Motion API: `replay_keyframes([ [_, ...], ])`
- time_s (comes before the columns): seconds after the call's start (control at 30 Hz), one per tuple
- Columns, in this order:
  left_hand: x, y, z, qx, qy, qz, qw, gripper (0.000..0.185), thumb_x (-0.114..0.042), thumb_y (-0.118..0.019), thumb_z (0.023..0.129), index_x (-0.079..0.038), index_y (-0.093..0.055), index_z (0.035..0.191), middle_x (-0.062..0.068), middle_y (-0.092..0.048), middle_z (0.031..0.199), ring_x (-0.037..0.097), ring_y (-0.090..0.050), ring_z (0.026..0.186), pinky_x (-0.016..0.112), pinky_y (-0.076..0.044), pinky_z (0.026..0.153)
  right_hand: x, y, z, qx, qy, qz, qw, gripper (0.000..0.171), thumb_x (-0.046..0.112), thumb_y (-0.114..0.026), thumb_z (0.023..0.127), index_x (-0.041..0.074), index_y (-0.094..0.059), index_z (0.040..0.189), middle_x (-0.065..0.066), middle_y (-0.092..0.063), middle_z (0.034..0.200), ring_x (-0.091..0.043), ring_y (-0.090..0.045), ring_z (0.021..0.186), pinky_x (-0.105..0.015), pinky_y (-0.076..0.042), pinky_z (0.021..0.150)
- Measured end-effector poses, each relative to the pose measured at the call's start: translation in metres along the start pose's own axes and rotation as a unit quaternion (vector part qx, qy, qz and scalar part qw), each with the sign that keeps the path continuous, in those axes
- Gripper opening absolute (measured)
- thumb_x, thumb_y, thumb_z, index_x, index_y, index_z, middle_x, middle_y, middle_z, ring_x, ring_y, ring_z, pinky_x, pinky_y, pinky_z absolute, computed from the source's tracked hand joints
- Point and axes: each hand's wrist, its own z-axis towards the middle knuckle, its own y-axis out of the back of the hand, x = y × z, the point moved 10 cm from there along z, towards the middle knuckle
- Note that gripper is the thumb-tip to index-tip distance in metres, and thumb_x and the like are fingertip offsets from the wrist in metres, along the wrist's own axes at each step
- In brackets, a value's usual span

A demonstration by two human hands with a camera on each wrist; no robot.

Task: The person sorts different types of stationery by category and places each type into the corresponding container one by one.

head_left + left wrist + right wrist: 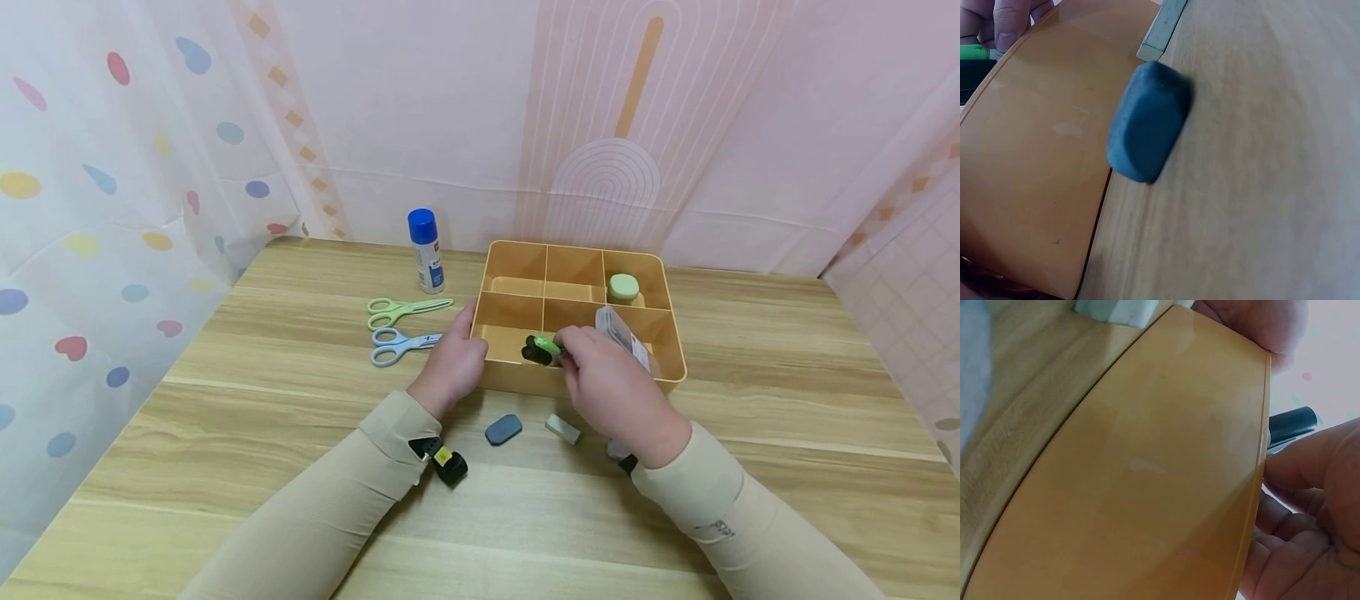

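Now right hand (pixel 618 387) pinches small green-and-black object (pixel 536 350) over front part of orange plastic compartment tray (pixel 521 377), by divider. Left hand (pixel 452 362) curls round tray's front-left corner, apparently steadying. Step looks like positioning object; next move likely calls for lowering past divider, then loosening pinch.

No lettering can be read with certainty; marks on a blue-capped tube (pixel 429 257), yellow wrist tag (pixel 442 456) and right sleeve (pixel 738 508) appear too small.
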Motion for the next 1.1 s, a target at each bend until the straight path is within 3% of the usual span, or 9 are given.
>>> replay_keyframes([
  [0.3,-0.0001,0.0002,0.0004,0.001,-0.001,0.001,1.0,0.079,-0.003,-0.036,0.094,-0.02,-0.021,0.17,0.007,-0.038,0.169,0.032,-0.04,0.154,0.054,-0.031,0.128,-0.0029,-0.0016,0.0002,0.017,-0.013,0.008,1.0,0.006,0.004,-0.06,0.102,0.006,-0.065,0.106,-0.001,-0.064,0.089,-0.018,-0.058,0.08,-0.035,-0.054,0.077],
  [1.1,0.0016,-0.0004,0.0007,0.005,0.007,-0.005,1.0,0.078,-0.003,-0.035,0.095,-0.018,-0.02,0.17,0.008,-0.037,0.17,0.033,-0.04,0.154,0.054,-0.033,0.127,-0.0005,0.0063,-0.0052,0.018,-0.018,-0.004,1.0,0.011,0.005,-0.063,0.101,0.006,-0.069,0.11,-0.001,-0.071,0.096,-0.017,-0.066,0.089,-0.039,-0.058,0.084],
])
